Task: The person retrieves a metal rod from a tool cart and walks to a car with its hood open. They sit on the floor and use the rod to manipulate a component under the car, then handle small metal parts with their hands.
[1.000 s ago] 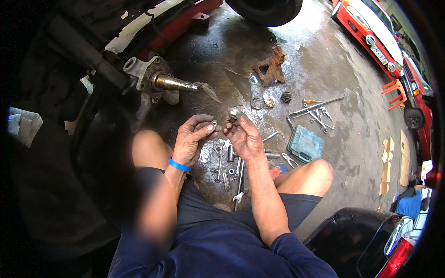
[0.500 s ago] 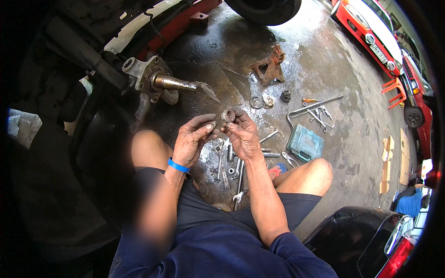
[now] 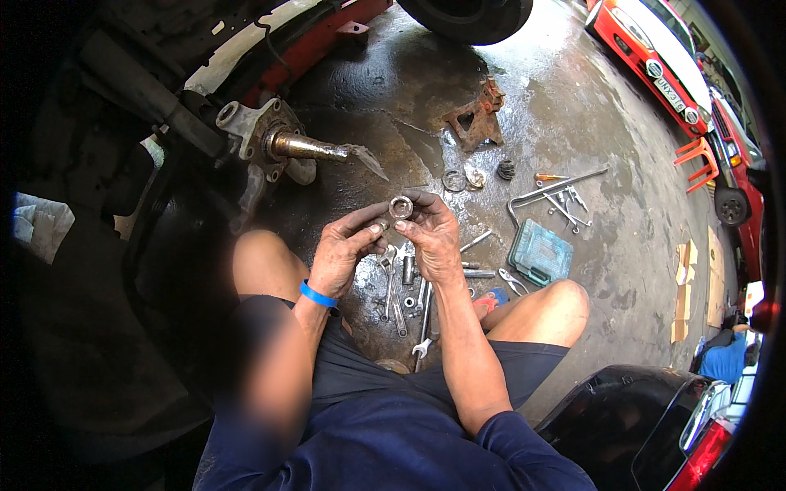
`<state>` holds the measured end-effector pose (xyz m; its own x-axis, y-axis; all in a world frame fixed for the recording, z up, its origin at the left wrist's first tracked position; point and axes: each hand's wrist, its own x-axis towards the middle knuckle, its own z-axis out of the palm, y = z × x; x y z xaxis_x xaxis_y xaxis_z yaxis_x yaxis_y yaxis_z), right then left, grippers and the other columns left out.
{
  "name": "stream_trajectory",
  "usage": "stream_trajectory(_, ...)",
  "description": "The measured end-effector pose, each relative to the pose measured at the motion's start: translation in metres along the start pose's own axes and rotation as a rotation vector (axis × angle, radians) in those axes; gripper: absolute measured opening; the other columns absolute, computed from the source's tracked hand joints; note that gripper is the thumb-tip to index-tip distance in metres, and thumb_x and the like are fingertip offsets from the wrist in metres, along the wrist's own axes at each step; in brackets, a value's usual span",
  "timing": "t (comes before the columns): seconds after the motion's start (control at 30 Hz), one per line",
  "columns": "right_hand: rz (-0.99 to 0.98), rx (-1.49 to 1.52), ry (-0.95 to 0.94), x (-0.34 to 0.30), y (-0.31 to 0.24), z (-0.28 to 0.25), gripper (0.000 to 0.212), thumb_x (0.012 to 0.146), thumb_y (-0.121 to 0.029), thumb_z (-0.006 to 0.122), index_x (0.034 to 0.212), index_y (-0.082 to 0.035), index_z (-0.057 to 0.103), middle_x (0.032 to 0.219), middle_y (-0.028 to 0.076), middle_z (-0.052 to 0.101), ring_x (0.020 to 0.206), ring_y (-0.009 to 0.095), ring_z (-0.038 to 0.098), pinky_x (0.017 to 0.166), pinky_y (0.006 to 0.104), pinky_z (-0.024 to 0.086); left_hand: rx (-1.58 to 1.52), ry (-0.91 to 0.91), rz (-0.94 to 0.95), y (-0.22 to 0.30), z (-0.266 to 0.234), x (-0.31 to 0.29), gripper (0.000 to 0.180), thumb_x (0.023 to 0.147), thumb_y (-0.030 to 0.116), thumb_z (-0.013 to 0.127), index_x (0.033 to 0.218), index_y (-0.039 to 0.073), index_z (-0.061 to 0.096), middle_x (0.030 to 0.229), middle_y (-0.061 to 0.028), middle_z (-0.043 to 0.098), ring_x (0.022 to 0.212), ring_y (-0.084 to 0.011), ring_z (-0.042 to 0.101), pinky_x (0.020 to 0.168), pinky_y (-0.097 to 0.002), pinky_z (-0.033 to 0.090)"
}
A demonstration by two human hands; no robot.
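My right hand (image 3: 435,245) pinches a small metal ring (image 3: 395,206) between thumb and fingers, its round opening turned up toward me. Close beside it, my left hand (image 3: 337,255), with a blue band on the wrist, is closed in a pinch. Whatever sits between its thumb and fingertips is too small to name. Both hands are raised over my lap, the fingertips nearly meeting at the ring. Ahead and left, a greasy wheel spindle (image 3: 304,148) sticks out from its steering knuckle (image 3: 260,135).
Below my hands lie several wrenches (image 3: 399,315) and sockets (image 3: 408,270). Pliers (image 3: 513,281), a teal tool case (image 3: 541,251) and more hand tools are to the right. A rusty jack stand (image 3: 478,119) and round metal parts (image 3: 474,176) stand farther off. A black car (image 3: 626,425) is at lower right.
The ring has been turned so that its opening faces me more squarely. My left fingers have shifted slightly toward it. Other things stay where they were.
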<state>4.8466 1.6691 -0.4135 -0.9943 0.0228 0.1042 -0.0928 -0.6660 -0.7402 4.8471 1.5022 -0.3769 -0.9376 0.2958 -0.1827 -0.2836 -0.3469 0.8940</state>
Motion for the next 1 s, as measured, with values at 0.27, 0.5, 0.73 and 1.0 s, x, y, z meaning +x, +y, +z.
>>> stream_trajectory(0.27, -0.039, -0.064, -0.008, 0.0003, -0.0044, 0.0039, 0.045, 0.078, 0.007, 0.075, 0.12, -0.001, 0.061, 0.107, 0.007, 0.067, 0.098, 0.014, 0.064, 0.087, 0.0274, 0.056, 0.097, -0.004, 0.031, -0.0009, 0.0023, 0.0011, 0.04, 0.091, 0.006, 0.063, 0.13, -0.001, 0.06, 0.103, -0.006, 0.068, 0.08, -0.0087, 0.061, 0.073, -0.0234, 0.054)
stream_trajectory(0.5, -0.122, -0.216, -0.02, -0.0003, -0.0093, 0.0081, 0.043, 0.076, 0.007, 0.077, 0.116, 0.0, 0.063, 0.11, 0.005, 0.06, 0.101, 0.013, 0.061, 0.088, 0.0275, 0.054, 0.139, -0.011, 0.067, -0.0046, 0.0034, 0.0015, 0.038, 0.091, 0.005, 0.063, 0.128, -0.002, 0.061, 0.103, -0.0062, 0.068, 0.083, -0.0095, 0.061, 0.073, -0.0239, 0.054)
stream_trajectory(0.73, -0.13, -0.323, -0.066, 0.0, -0.005, 0.0074, 0.039, 0.076, 0.01, 0.073, 0.113, 0.003, 0.065, 0.118, 0.006, 0.051, 0.105, 0.015, 0.059, 0.091, 0.0268, 0.053, 0.174, -0.039, 0.061, -0.0092, 0.0012, 0.0014, 0.036, 0.091, 0.005, 0.062, 0.126, -0.005, 0.061, 0.105, -0.009, 0.068, 0.086, -0.0117, 0.063, 0.074, -0.0254, 0.055)
stream_trajectory(1.0, -0.066, -0.265, -0.048, -0.0015, -0.004, 0.0097, 0.047, 0.077, 0.013, 0.071, 0.121, 0.002, 0.06, 0.115, 0.006, 0.054, 0.103, 0.014, 0.059, 0.088, 0.0268, 0.054, 0.198, -0.019, 0.059, -0.0087, 0.0026, 0.0007, 0.036, 0.09, 0.005, 0.064, 0.125, -0.005, 0.062, 0.103, -0.0094, 0.069, 0.085, -0.0121, 0.063, 0.074, -0.0265, 0.055)
